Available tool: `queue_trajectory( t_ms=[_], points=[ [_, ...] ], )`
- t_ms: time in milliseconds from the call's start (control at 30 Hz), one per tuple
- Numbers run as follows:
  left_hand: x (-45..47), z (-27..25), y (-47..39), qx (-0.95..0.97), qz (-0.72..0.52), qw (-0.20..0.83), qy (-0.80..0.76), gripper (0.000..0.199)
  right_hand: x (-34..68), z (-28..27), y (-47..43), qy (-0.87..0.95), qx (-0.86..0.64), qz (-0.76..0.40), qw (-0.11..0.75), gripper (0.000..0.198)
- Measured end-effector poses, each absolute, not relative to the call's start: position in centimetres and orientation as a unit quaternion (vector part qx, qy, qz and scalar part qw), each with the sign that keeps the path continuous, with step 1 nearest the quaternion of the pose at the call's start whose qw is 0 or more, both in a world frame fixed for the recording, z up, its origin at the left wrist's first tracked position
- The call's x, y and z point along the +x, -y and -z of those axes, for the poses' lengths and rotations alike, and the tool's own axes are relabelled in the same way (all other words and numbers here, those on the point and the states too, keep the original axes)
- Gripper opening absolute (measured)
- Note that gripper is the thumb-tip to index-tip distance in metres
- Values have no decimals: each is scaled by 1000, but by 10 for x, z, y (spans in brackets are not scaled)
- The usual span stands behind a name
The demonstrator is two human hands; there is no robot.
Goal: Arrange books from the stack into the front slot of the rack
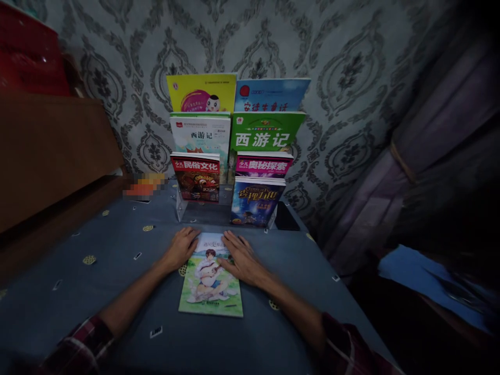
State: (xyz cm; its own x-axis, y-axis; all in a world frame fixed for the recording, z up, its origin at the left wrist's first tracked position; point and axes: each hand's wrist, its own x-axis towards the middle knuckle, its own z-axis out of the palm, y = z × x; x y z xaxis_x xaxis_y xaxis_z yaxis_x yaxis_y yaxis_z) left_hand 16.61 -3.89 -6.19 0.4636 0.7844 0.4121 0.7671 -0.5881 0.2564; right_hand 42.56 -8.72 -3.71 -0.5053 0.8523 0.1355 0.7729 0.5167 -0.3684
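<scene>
Plastic rack point(179, 208) w/ tiered bks point(265, 133), L hand point(184, 247) + R hand point(242, 258) touching flat bk point(211, 284), grip spread

Left hand point(182, 249) touched upper left edge of illustrated book point(211, 286); right hand point(242, 259) lay on its upper right. Clear rack point(179, 207) of tiered books point(267, 130) stood just behind, on dark-blue-covered table point(113, 260).

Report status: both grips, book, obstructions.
Left grip at book, upper left edge. Right grip over upper right cover. Book flat, cover up. Loaded stand just beyond.
</scene>
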Motion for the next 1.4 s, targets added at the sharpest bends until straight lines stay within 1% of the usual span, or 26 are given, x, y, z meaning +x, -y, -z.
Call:
queue_trajectory(
  t_ms=[200,433,700,867,1400],
  points=[
    [166,66,38,856,-247,8,-455,35,425,36,88,854,-480,-125,157,70],
    [167,69,41,850,-263,7,-457,35,424,33,89,850,-493,-132,135,71],
    [166,64,43,852,-253,24,-458,37,421,34,91,839,-515,-116,132,69],
    [167,62,45,849,-245,29,-467,38,418,34,93,834,-530,-105,115,68],
    [168,62,46,849,-227,32,-476,38,420,36,93,835,-528,-102,114,68]
  ],
)
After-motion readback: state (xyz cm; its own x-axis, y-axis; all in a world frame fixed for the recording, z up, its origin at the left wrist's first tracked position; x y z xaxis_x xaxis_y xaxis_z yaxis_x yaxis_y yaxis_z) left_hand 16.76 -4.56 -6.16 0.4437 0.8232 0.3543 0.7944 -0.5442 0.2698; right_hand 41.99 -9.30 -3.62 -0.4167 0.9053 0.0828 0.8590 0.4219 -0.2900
